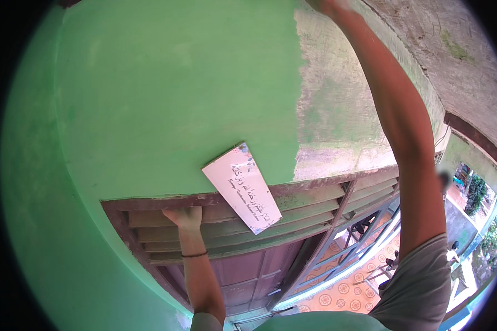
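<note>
My left hand (184, 217) is raised to the wooden louvre vent above the door. It grips a louvre slat (154, 219) just under the brown top frame (149, 203), its fingertips hidden behind the wood. A dark band circles that wrist. Far above, my right arm stretches to the top edge of the view, where my right hand (330, 5) is mostly cut off and its fingers are out of sight. It is near the ragged border between the fresh green paint (176, 83) and the bare, stained wall (337, 105). Whatever it may hold cannot be seen.
A white printed sign (243, 187) hangs tilted over the louvres, right of my left hand. Below is a brown panelled door (243, 276). Windows (342, 237), a patterned tile floor (331, 295) and a small bench (376, 276) lie lower right. A rough ceiling (453, 60) slopes overhead.
</note>
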Demonstrator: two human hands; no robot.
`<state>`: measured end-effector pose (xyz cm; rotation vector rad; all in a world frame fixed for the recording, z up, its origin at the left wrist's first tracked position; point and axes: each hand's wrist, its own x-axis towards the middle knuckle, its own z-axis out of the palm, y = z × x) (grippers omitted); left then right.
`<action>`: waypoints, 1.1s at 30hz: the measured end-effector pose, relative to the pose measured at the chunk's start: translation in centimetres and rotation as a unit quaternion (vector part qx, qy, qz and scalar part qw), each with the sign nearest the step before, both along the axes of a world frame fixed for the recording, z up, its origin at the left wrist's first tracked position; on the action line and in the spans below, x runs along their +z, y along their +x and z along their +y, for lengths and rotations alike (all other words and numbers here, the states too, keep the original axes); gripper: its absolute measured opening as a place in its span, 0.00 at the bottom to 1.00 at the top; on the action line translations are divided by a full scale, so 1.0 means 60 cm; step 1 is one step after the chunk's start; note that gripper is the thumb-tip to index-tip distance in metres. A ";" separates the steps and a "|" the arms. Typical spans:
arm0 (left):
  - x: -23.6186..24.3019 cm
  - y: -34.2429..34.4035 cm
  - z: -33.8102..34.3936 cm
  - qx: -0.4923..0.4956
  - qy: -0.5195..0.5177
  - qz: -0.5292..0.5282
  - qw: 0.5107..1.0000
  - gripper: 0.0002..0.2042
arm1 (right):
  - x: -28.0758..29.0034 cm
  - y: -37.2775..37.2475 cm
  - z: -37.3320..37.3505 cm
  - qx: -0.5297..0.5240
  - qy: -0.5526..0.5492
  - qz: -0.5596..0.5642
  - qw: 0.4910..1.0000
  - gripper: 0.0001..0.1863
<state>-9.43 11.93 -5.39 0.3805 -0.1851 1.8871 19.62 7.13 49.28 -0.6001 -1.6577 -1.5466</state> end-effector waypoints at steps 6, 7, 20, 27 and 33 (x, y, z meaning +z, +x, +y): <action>-0.011 -0.003 0.016 -0.001 -0.007 0.003 1.000 0.33 | 0.012 -0.023 -0.014 0.011 -0.045 0.030 0.998 0.06; -0.008 -0.001 0.014 0.001 -0.001 0.011 1.000 0.33 | 0.013 -0.015 -0.011 0.001 -0.032 0.020 0.999 0.07; 0.002 -0.002 -0.002 0.020 -0.006 0.003 1.000 0.33 | 0.000 -0.006 0.017 -0.046 -0.001 -0.040 0.998 0.06; 0.006 0.007 0.008 0.011 -0.009 0.019 1.000 0.33 | 0.008 -0.026 -0.035 -0.026 -0.045 0.071 0.996 0.05; -0.013 0.005 0.018 -0.016 0.033 -0.004 0.999 0.33 | 0.008 -0.028 -0.030 -0.028 -0.019 0.013 0.999 0.07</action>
